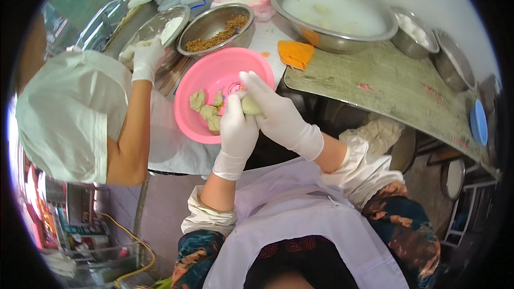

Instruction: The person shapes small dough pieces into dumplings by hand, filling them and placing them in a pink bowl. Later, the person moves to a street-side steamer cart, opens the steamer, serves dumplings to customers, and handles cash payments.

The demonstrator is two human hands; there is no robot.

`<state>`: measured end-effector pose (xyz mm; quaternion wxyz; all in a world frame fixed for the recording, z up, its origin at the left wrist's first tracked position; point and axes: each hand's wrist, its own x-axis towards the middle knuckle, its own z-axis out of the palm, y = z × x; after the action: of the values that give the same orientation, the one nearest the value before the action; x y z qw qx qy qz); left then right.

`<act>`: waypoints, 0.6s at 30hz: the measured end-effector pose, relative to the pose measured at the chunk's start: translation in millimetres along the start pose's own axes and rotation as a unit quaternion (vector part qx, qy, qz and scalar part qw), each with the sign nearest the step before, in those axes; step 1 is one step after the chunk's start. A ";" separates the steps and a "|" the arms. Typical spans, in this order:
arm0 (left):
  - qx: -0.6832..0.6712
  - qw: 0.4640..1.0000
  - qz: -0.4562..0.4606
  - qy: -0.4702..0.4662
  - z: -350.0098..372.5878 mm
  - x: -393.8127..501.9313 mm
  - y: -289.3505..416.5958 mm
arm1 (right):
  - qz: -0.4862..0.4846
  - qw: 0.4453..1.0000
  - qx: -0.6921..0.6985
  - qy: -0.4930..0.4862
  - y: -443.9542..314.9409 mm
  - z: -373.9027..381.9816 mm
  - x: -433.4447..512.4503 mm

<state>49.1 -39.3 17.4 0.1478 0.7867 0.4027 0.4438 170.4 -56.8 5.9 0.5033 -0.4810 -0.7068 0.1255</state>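
A smooth pale-green dough ball (251, 105) sits between my two white-gloved hands. My left hand (238, 126) grips it from the left, and my right hand (277, 112) curves around its right side with the fingers extended. Both hands are over the near right rim of a pink plastic basin (185, 118) with a cartoon print on its bottom. Several rough green dough lumps (209, 112) lie inside the basin, left of my hands. How far my left fingers wrap the ball is partly hidden.
A co-worker's gloved hand (147, 59) is beside a metal bowl of white powder (172, 30). Behind the basin stands a steel bowl of brown crumbly filling (217, 38). A large basin of cloudy liquid (333, 12), an orange cloth (296, 53) and a bowl of white balls (413, 31) are farther right.
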 end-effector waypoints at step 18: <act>-0.210 0.956 -0.203 -0.034 -10.3 3.9 9.8 | 0.170 0.954 0.248 -0.001 -6.6 -9.2 -1.6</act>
<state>46.6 -43.8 31.2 0.4100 0.6545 0.4464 0.4519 174.4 -64.2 13.6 0.5771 -0.4541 -0.5615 0.3814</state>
